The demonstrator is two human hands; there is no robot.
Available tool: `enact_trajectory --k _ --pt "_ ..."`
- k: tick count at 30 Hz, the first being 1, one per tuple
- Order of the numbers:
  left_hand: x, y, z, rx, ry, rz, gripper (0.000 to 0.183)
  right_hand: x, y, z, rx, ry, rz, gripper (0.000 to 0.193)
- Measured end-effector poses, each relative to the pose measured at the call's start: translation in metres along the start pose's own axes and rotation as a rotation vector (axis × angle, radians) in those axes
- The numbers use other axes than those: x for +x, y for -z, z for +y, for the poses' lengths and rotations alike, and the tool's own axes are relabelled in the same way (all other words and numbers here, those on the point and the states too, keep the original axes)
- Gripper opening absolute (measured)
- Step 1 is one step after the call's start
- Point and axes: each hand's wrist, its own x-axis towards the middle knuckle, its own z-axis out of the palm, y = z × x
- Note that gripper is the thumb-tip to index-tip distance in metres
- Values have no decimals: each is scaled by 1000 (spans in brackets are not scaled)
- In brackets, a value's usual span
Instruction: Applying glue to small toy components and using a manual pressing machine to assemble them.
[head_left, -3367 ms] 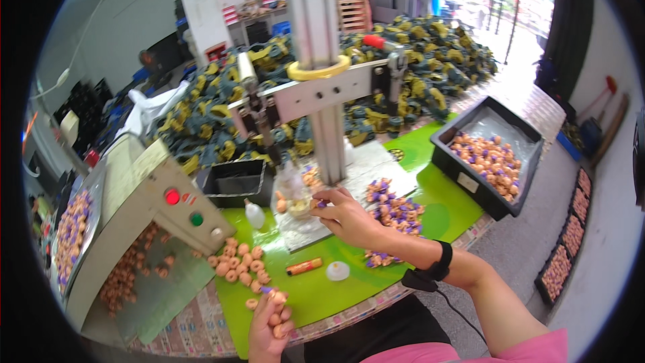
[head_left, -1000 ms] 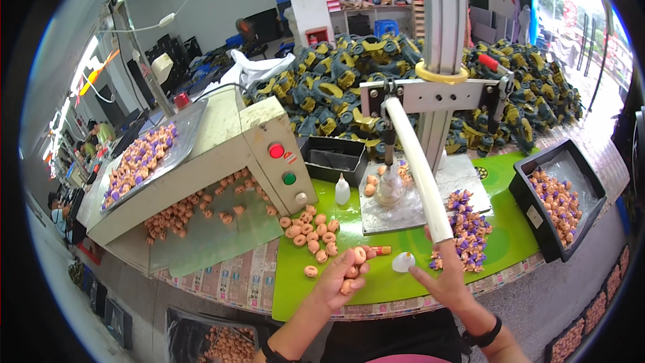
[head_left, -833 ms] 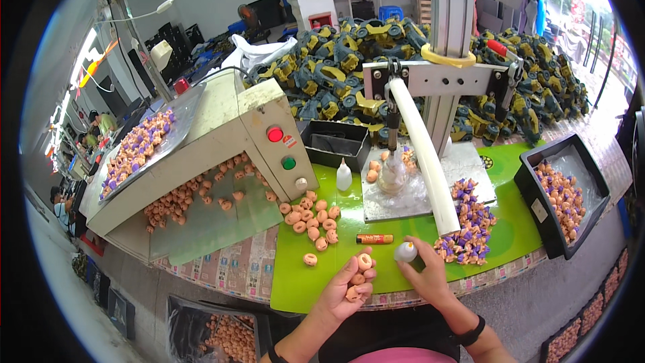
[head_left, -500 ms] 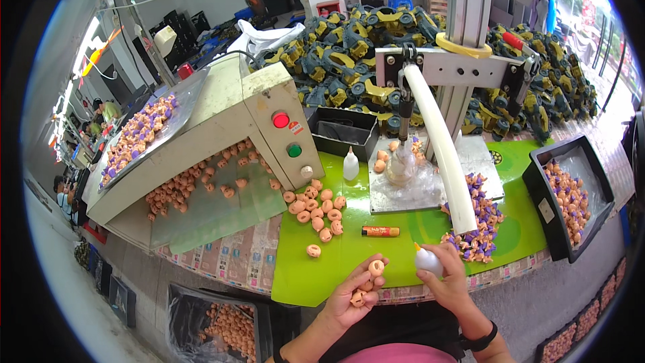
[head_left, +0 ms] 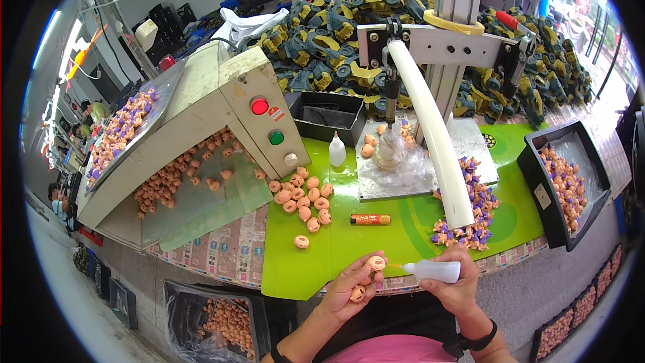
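My left hand is closed on several small peach-coloured toy heads; the topmost toy head has its hollow opening showing. My right hand grips a white squeeze bottle, tipped on its side. Its thin orange nozzle points left, close to the topmost head; whether they touch I cannot tell. Loose toy heads lie on the green mat beyond my left hand. Past my right hand is a pile of small peach-and-purple toy figures.
A lever press with a long white handle stands ahead on a metal plate. A machine with red and green buttons is at left. A second white bottle and an orange tube stand and lie on the mat. A black bin is right.
My right hand has tipped the bottle from upright to sideways, its nozzle now by the top toy head. That head has turned in my left hand. The whole view has shifted slightly.
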Motion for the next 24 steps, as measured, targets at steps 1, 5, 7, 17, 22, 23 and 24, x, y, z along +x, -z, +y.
enact_trajectory --k 1,5,7,17,22,23,24 --pt "0 0 0 -10 -5 -24 35 0 0 0 -1 -2 -1 39" --pt "1 5 -3 -28 18 -56 34 -2 -3 1 4 1 -5 39" --pt "2 6 -3 -2 34 -48 34 -2 -4 0 3 0 -1 39" --pt "2 1 -2 26 55 -10 33 -1 -2 3 -73 6 -23 37" --pt "2 6 -3 16 61 -12 33 1 -3 1 -98 10 -14 36" --pt "2 6 -4 17 64 -15 33 0 -2 0 -113 13 -9 35" --pt "2 7 -4 17 66 -11 33 0 -1 1 -125 15 -7 35"
